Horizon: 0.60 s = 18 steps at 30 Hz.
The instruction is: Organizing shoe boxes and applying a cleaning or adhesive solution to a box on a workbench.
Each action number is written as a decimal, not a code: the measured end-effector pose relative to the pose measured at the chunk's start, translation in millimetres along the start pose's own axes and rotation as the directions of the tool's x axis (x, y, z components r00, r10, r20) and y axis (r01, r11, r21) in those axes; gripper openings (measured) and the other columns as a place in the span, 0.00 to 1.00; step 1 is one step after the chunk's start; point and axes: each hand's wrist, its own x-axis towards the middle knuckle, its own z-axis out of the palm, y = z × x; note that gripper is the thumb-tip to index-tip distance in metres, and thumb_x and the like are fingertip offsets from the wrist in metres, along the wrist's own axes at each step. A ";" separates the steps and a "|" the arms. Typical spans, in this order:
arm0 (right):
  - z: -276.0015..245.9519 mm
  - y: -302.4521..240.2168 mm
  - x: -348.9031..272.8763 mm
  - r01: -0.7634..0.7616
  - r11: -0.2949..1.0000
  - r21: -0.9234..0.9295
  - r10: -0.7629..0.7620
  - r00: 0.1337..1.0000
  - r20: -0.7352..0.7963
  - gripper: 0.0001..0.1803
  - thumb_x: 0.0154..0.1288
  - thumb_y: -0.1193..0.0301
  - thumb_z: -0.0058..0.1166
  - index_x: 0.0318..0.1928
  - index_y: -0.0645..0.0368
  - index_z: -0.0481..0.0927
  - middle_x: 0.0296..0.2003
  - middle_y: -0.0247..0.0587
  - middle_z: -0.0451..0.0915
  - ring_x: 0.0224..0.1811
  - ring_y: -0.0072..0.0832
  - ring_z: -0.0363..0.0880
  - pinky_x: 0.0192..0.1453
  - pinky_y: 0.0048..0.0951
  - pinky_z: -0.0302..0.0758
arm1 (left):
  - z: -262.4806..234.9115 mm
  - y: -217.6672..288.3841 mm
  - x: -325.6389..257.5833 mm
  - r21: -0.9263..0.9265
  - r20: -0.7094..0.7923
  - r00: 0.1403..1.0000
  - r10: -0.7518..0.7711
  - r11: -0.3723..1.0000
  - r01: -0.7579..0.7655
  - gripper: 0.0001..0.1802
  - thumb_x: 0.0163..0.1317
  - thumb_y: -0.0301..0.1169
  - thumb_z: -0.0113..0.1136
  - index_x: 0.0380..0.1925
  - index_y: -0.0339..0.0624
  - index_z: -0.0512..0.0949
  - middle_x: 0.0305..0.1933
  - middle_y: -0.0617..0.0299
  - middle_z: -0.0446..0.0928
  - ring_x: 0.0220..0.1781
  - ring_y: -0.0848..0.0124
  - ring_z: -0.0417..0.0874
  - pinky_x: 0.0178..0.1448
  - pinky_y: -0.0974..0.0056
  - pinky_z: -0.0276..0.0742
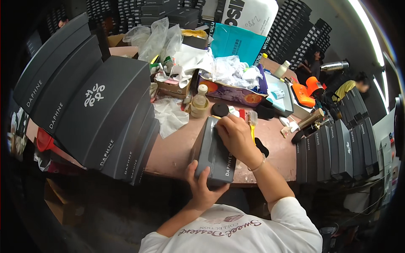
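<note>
A dark grey shoe box [216, 162] with pale lettering stands tilted at the table's front edge in front of me. My left hand [203, 187] grips its near left corner, thumb and fingers spread against the sides. Over the far end of the box, my right hand [236, 137] has its fingers curled and pressed together at the upper edge. What lies between those fingertips, if anything, is hidden. Just beyond stands a round black lid-like thing [220, 110]. A clear bottle [200, 101] with a pale cap is close by on the left.
Large stacked grey boxes [105, 105] crowd the left side; more boxes [333, 152] stand at the right. A purple carton [232, 92] holds crumpled white paper. Further right are an orange tape dispenser [304, 95] and a yellow-handled brush [252, 122]. Other people sit at far right.
</note>
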 end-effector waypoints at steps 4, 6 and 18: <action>-13.8 -59.7 -46.0 0.149 0.988 0.037 -0.153 0.974 0.169 0.05 0.53 0.72 0.59 0.29 0.55 0.75 0.26 0.41 0.70 0.30 0.39 0.73 0.37 0.41 0.68 | -8.0 -3.7 -8.0 0.017 -0.046 0.999 0.015 1.000 -0.014 0.60 0.39 0.42 0.82 0.67 0.35 0.51 0.69 0.34 0.49 0.69 0.40 0.55 0.70 0.38 0.54; -15.0 -54.1 -37.7 0.176 0.984 -0.027 -0.171 0.977 0.126 0.05 0.53 0.72 0.58 0.28 0.55 0.75 0.25 0.41 0.70 0.29 0.38 0.73 0.37 0.41 0.67 | -4.6 -6.6 -1.4 0.028 -0.044 0.999 0.020 0.999 -0.019 0.62 0.39 0.42 0.82 0.68 0.34 0.50 0.69 0.34 0.49 0.69 0.41 0.55 0.70 0.38 0.54; -10.1 -41.3 -24.5 0.129 0.986 -0.103 -0.115 0.984 0.134 0.03 0.54 0.73 0.57 0.30 0.55 0.76 0.26 0.41 0.70 0.30 0.38 0.72 0.36 0.37 0.65 | -5.4 1.7 -7.4 0.003 -0.026 0.996 -0.088 0.996 0.088 0.70 0.37 0.39 0.82 0.72 0.34 0.41 0.69 0.31 0.51 0.69 0.36 0.58 0.68 0.39 0.58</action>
